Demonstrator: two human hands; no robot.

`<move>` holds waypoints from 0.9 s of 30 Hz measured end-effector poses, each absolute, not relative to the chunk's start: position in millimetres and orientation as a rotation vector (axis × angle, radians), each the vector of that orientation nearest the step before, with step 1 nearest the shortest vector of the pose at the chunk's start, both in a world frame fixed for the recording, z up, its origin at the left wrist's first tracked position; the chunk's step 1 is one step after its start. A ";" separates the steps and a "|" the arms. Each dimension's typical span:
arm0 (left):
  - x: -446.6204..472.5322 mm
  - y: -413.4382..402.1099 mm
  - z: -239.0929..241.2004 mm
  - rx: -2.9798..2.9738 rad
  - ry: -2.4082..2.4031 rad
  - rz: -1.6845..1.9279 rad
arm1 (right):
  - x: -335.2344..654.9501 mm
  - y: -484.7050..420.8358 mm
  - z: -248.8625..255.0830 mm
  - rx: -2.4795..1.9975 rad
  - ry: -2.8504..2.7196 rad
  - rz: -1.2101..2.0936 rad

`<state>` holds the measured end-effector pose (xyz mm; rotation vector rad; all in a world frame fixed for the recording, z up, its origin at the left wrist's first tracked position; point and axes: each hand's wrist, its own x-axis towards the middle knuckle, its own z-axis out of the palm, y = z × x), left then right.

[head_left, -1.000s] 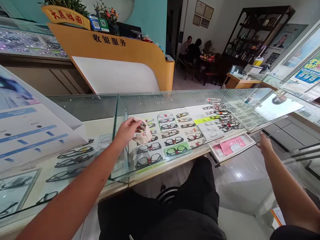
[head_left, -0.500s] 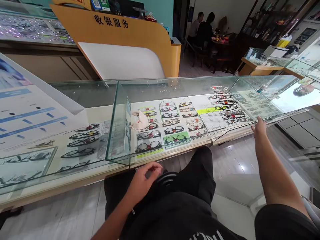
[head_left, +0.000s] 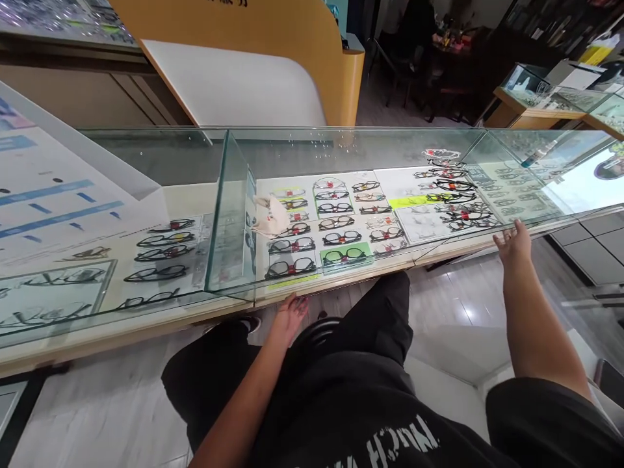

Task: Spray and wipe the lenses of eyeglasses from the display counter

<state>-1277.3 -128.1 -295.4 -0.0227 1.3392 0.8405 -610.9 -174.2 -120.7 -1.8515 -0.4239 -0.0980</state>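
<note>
The person's left hand [head_left: 291, 314] is hanging low in front of the long glass display case [head_left: 341, 149], just below its pale wooden front edge [head_left: 336, 284]. The fingers are loosely curled and are holding nothing; I cannot tell whether the fingertips are touching the edge. Just above this hand, behind the glass, black-rimmed spectacle frames [head_left: 291, 266] are lying in rows on white and green cards. Further up and a little to the left of this hand, a crumpled white cloth with red marks [head_left: 272, 218] is lying inside the case, beside the upright glass partition [head_left: 229, 214].

The right hand [head_left: 511, 242] is stretching out to the right end of the case. It is open, with the fingers spread and the palm facing forward, and it is resting against the front edge of the tabletop there. Nothing is in its grip. Just beyond this hand, more dark spectacle frames [head_left: 455, 211] are lying under the glass.

Below both hands the person's black trousers [head_left: 361, 351] are showing, over a pale tiled floor [head_left: 453, 312].
</note>
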 end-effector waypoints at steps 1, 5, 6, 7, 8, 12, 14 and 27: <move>-1275.8 -124.6 -298.4 -0.034 1.334 0.858 | -616.3 -176.9 -120.5 -1.849 -0.346 -0.046; -1276.7 -123.7 -301.0 -0.036 1.354 0.870 | -654.0 -183.5 -127.7 -1.819 -0.145 -0.022; -1277.8 -125.4 -301.0 -0.024 1.362 0.861 | -666.4 -184.3 -130.9 -1.804 -0.154 -0.045; -1278.8 -127.5 -301.1 -0.007 1.372 0.847 | -679.3 -185.2 -133.6 -1.790 -0.189 -0.062; -1279.8 -130.1 -301.2 0.012 1.382 0.828 | -692.6 -186.3 -135.2 -1.784 -0.243 -0.057; -1284.1 -149.8 -291.6 0.096 1.437 0.696 | -745.9 -195.9 -121.4 -1.820 -0.636 0.101; -1289.4 -169.1 -268.8 0.169 1.458 0.553 | -771.9 -201.8 -102.4 -1.907 -1.189 0.209; -1336.3 -100.9 -62.6 2.725 1.048 0.623 | -862.1 -139.4 -79.5 -2.294 -2.610 0.930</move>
